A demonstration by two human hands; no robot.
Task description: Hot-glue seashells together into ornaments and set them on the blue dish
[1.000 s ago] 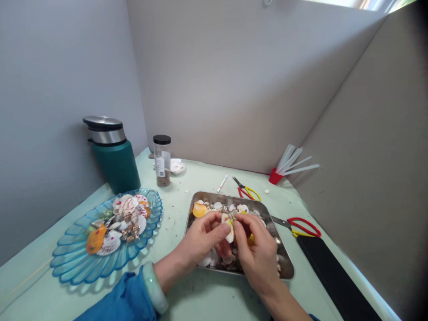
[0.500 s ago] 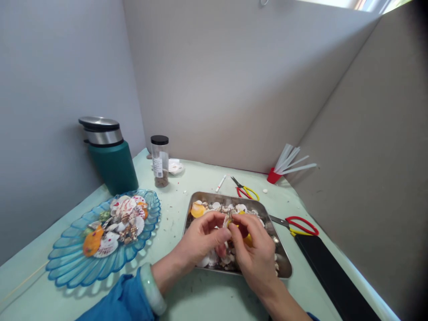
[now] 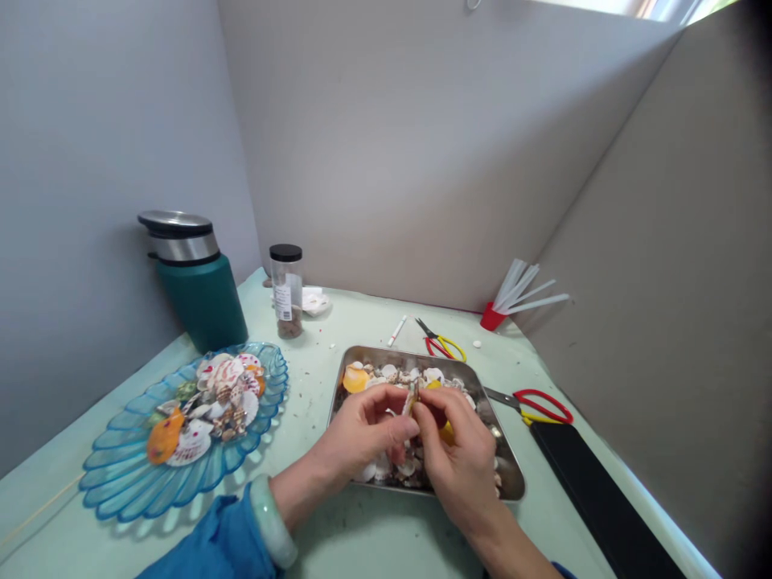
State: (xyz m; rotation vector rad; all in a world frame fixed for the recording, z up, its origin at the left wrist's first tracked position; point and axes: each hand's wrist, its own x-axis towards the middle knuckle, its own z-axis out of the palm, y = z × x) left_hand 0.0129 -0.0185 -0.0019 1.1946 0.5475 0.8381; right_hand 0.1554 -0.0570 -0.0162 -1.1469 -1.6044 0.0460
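Observation:
Over the metal tray [image 3: 512, 484] my left hand [image 3: 365, 426] and my right hand [image 3: 461, 450] meet, thumbs and fingers closed in a pinch. Between the fingertips is a small, narrow, pale shell [image 3: 411, 400], mostly covered, so its exact shape is unclear. Both hands appear to touch it. Below them the tray holds many loose shells, among them a yellow-orange scallop shell [image 3: 355, 379] in the far left corner. My wrists block part of the tray's near side.
A blue scalloped plate [image 3: 114, 474] of shells lies left, with a green bottle [image 3: 202, 301] behind it. A clear jar [image 3: 288, 293], a white pen [image 3: 396, 330], small scissors [image 3: 443, 344], larger scissors [image 3: 543, 406], a red cup [image 3: 492, 317] of glue sticks and a black slab [image 3: 594, 490] surround the tray.
The fingertips have shifted slightly around the small shell, and my left thumb reaches a little further right. The whole view has moved marginally; other things stay in place.

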